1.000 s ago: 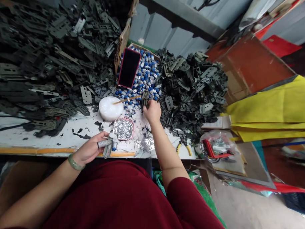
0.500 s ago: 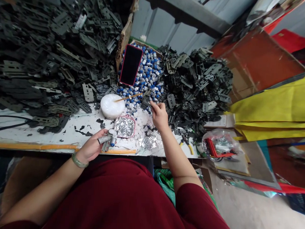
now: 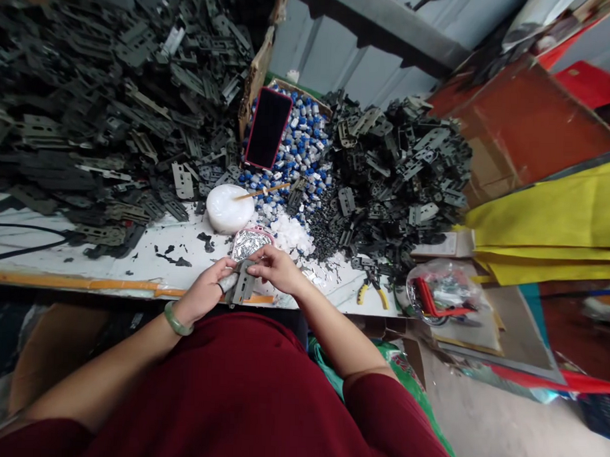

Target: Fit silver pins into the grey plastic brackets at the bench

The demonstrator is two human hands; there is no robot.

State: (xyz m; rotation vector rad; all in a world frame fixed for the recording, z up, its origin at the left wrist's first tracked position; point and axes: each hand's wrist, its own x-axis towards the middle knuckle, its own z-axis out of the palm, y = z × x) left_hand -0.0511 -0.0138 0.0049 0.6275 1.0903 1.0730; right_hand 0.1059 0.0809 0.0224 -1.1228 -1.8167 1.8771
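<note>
Close to the front edge of the bench, my left hand (image 3: 204, 293) is closed around a grey slotted part (image 3: 241, 287), held upright. A dark band wraps one of its fingers, and a green bangle (image 3: 177, 319) circles the wrist. My right hand (image 3: 275, 268) pinches the top end of the same part with thumb and forefinger. Whether a small piece sits between those fingertips is hidden. Just behind the hands is a pink-rimmed tray (image 3: 272, 239) of small shiny metal pieces, partly covered. A round white tub (image 3: 229, 210) stands behind it, a thin brown stick (image 3: 263, 192) lying across its top.
Dark slotted parts pile high at left (image 3: 113, 115) and right (image 3: 402, 172). Between them lie blue-and-white pieces (image 3: 308, 138), a phone (image 3: 268, 128), white bits (image 3: 292, 233) and small black pieces (image 3: 325, 236). Yellow-handled pliers (image 3: 371, 289) and a plastic bag (image 3: 443, 290) are at right.
My right hand has come down and left from the small black pieces to the part in my left hand. My left hand has shifted slightly right, and the part now stands upright.
</note>
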